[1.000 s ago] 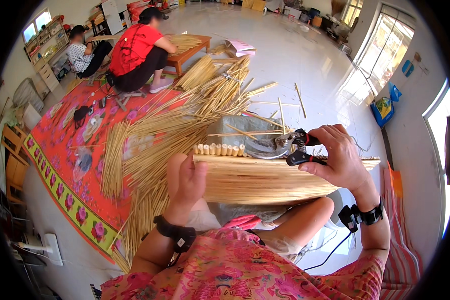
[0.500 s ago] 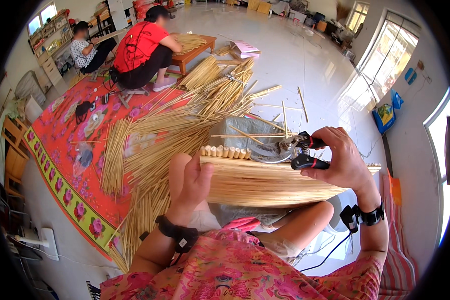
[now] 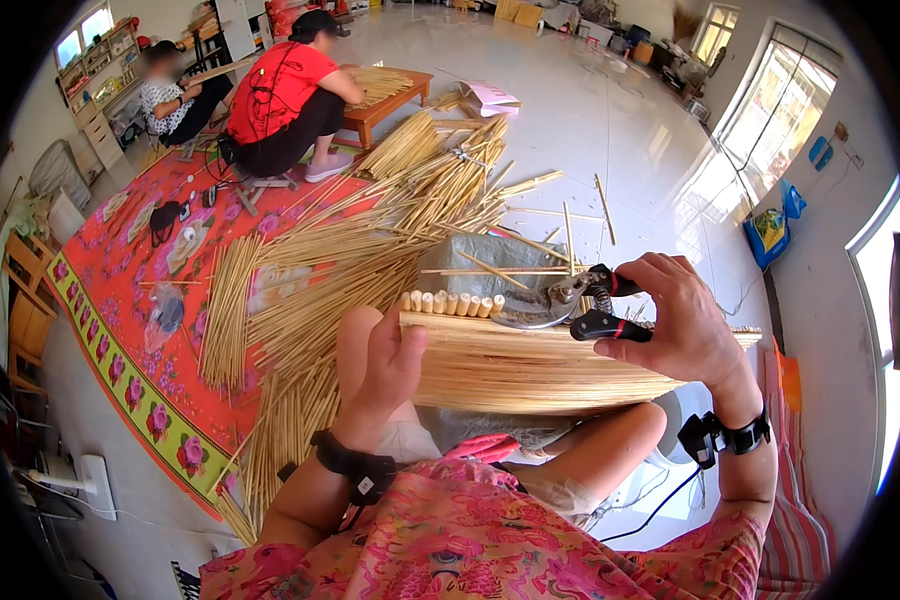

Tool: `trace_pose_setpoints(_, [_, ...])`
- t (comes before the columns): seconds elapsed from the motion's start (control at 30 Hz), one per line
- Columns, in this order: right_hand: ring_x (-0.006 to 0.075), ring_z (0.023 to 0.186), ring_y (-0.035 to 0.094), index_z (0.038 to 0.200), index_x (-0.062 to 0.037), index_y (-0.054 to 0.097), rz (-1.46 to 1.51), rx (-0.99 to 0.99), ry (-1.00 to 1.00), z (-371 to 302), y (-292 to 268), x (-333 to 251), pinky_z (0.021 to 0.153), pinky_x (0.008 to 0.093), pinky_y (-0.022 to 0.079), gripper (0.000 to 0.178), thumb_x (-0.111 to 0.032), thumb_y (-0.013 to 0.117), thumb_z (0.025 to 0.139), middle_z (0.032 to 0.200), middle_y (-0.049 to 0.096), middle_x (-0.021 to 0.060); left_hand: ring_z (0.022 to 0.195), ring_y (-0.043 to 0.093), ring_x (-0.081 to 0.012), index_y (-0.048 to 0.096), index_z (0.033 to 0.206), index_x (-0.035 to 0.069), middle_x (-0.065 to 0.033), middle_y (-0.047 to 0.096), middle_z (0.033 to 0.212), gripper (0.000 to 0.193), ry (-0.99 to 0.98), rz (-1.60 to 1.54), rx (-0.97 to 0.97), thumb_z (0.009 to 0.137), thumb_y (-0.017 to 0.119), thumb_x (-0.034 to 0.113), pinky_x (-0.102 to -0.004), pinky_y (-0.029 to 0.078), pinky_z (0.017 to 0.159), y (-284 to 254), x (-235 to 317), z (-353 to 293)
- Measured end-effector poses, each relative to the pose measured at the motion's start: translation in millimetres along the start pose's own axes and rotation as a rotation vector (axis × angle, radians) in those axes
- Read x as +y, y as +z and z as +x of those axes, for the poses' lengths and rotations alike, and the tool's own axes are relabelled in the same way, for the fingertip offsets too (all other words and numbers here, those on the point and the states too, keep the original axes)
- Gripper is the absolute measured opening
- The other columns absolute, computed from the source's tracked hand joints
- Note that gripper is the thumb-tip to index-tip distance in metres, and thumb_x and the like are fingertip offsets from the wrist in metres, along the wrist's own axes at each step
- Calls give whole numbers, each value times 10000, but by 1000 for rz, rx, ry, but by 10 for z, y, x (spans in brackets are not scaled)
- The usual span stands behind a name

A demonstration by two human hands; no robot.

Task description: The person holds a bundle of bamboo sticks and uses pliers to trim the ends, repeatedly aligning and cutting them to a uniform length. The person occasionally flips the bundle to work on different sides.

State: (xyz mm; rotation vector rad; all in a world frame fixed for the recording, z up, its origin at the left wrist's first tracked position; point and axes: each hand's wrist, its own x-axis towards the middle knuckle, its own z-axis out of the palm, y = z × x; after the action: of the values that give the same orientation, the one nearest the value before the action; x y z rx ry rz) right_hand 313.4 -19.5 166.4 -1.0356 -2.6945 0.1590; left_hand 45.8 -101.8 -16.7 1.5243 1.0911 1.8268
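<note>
My left hand (image 3: 388,368) is closed on the left end of a thick pale reed mat (image 3: 540,365) that lies across my lap. Along the mat's far edge, beside my left thumb, a row of short-cut stalk ends (image 3: 455,304) sticks up. In my right hand (image 3: 682,322) is a pair of pruning shears (image 3: 592,305) with black and red handles and a coil spring. Their curved metal jaws rest over the mat's far edge, just right of the cut ends. A few loose stalks (image 3: 500,271) lie just beyond the jaws, one standing upright.
Long stalks (image 3: 340,290) lie heaped left of and beyond me on a red floral floor cloth (image 3: 120,290). A grey plastic-covered block (image 3: 470,250) stands beyond the mat. Two people work farther off, one (image 3: 280,100) in red beside a low wooden table (image 3: 390,110).
The shears and my right hand have shifted slightly left along the mat's edge, toward the cut stalk ends. My left hand and the mat stay in place.
</note>
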Motion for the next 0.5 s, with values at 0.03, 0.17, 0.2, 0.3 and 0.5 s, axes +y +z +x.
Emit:
trace_pose_setpoints(0.03, [305,862,582,974,-33,619,25,5,3,-1,10,5,876,377,403,505,-338,819,625,885,625,113,976,527,-105,510,1207,-17,-49,595,1073,407,0,-19,5,970,507,314,-258,421,868,7,5,-3])
trace_pose_setpoints(0.17, [304,855,580,980,-33,622,52,15,7,6,17,12,870,372,404,508,-345,817,630,883,624,114,986,526,-104,506,1216,-17,-47,592,1081,425,4,-83,11,966,514,327,-257,420,874,30,15,9])
trace_pose_setpoints(0.2, [303,856,581,980,-33,622,41,15,7,6,9,7,870,370,403,508,-345,817,630,885,625,114,988,526,-104,505,1218,-17,-47,591,1083,430,4,-96,8,965,516,330,-257,419,875,31,16,11])
trace_pose_setpoints(0.3, [300,862,583,980,-31,621,24,44,-7,9,0,13,874,367,401,510,-345,816,630,886,627,114,989,526,-103,504,1220,-19,-49,590,1087,442,-14,-11,0,964,518,342,-257,419,877,-4,-2,-7])
trace_pose_setpoints(0.5, [293,860,587,980,-37,623,28,21,-7,4,-12,14,876,368,398,502,-332,821,625,883,626,109,984,524,-102,503,1219,-22,-48,591,1080,453,-6,-9,-9,962,521,351,-256,418,872,-1,11,3])
